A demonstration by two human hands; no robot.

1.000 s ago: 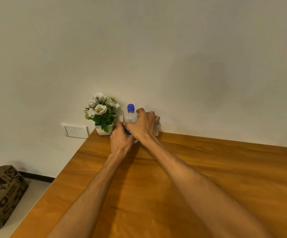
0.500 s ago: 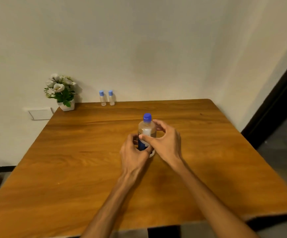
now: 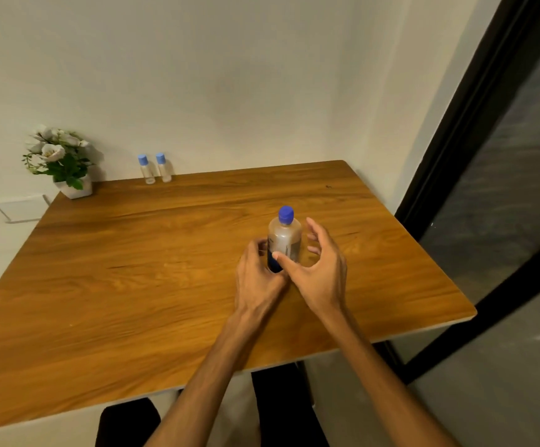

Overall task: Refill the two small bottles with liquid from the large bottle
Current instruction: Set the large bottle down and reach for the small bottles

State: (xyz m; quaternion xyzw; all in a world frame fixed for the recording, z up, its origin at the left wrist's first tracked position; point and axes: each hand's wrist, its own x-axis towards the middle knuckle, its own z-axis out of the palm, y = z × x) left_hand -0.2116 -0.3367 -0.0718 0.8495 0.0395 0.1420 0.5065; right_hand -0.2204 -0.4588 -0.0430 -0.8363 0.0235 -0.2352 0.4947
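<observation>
bottles: one large bottle (image 3: 284,241) upright mid-table, blue cap on; two small bottles (image 3: 154,168) side by side at the far edge. left hand (image 3: 257,279) grips its lower body; right hand (image 3: 318,269) spread loose, thumb touching it. one flower pot (image 3: 63,161) on wooden table (image 3: 117,285).

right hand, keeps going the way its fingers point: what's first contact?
Probably the large bottle. The right hand is open, fingers curving leftward around the bottle's far side with a gap showing, thumb already at its label. Depth is unclear, so the fingers may pass just behind it.
</observation>
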